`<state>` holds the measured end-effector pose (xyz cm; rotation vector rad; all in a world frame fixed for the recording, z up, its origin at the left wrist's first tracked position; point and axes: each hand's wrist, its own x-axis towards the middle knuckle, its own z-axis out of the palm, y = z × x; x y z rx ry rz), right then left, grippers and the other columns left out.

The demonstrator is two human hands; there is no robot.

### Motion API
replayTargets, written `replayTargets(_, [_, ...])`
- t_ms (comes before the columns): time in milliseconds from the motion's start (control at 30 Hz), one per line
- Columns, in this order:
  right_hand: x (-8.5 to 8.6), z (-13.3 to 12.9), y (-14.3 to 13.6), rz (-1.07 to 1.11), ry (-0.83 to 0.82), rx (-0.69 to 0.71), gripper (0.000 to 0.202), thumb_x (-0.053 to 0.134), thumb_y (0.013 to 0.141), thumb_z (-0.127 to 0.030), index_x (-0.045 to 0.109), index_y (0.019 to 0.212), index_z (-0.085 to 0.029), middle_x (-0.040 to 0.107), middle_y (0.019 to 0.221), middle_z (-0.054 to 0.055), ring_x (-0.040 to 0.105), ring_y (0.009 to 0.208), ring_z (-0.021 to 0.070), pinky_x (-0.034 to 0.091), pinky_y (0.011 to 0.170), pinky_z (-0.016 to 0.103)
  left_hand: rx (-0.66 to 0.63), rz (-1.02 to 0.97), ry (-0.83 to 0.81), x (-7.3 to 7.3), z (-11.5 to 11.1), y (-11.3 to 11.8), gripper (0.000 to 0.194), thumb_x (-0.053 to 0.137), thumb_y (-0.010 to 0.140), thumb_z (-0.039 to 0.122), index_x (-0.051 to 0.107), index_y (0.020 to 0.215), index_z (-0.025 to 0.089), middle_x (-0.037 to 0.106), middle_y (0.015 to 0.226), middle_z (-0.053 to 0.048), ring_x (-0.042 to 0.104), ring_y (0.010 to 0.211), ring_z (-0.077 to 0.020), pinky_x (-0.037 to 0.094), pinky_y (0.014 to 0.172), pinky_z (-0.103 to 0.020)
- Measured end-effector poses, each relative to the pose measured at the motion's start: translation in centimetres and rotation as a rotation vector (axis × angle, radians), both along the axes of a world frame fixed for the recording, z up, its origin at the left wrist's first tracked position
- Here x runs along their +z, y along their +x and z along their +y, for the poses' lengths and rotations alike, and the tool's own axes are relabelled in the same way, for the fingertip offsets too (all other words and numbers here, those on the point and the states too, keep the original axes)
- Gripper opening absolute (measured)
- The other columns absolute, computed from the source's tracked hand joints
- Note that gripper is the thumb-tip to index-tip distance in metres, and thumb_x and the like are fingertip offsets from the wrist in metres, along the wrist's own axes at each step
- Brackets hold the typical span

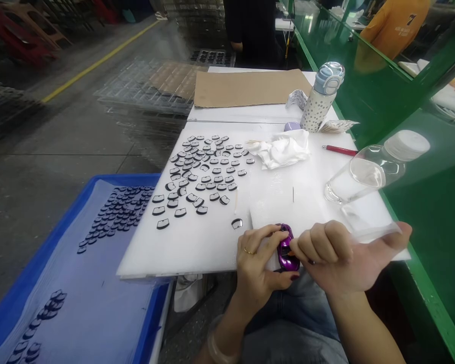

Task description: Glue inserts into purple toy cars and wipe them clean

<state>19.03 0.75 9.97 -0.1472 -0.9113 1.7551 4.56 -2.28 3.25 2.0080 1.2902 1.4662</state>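
My left hand [256, 268] is closed round a shiny purple part [288, 253] with a dark opening, at the table's near edge. Fingers grip its upper end and the thumb its lower end. Curled fingers of my right hand [333, 258] press against the right side of this part, with the thumb stretched out to the right. A small orange bit shows at those fingertips, too little of it to name. One curved black-rimmed piece [236, 223] lies just left of my hands. Many similar small pieces [216, 179] are spread over the white table [197, 247].
A clear bottle [358, 177], a red pen [340, 150], a dotted flask [322, 96] and crumpled tissue [282, 150] stand or lie on the right. Cardboard [250, 88] covers the back. A blue tray [98, 298] with rows of pieces sits lower left. Green partition [436, 202] borders the right.
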Motion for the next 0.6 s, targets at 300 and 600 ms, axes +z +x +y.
replayTargets(300, [0.23, -0.24, -0.17, -0.07, 0.019, -0.072, 0.074, 0.037, 0.079, -0.088, 0.028, 0.053, -0.019, 0.019, 0.043, -0.005, 0.02, 0.044, 0.0103, 0.022, 0.05, 0.031, 0.027, 0.018, 0.001, -0.28, -0.03, 0.03, 0.061, 0.046, 0.089, 0.073, 0.069, 0.115, 0.022, 0.069, 0.109, -0.01, 0.063, 0.1, -0.0254, 0.049, 0.087, -0.039])
replayTargets(600, [0.3, -0.39, -0.46, -0.033, 0.032, -0.1, 0.07, 0.038, 0.079, -0.086, 0.03, 0.055, -0.02, 0.017, 0.044, -0.005, 0.018, 0.044, 0.0103, 0.02, 0.05, 0.031, 0.02, -0.002, 0.001, -0.12, 0.03, 0.02, 0.06, 0.05, 0.088, 0.071, 0.07, 0.114, 0.022, 0.07, 0.109, -0.01, 0.063, 0.099, -0.025, 0.049, 0.086, -0.038])
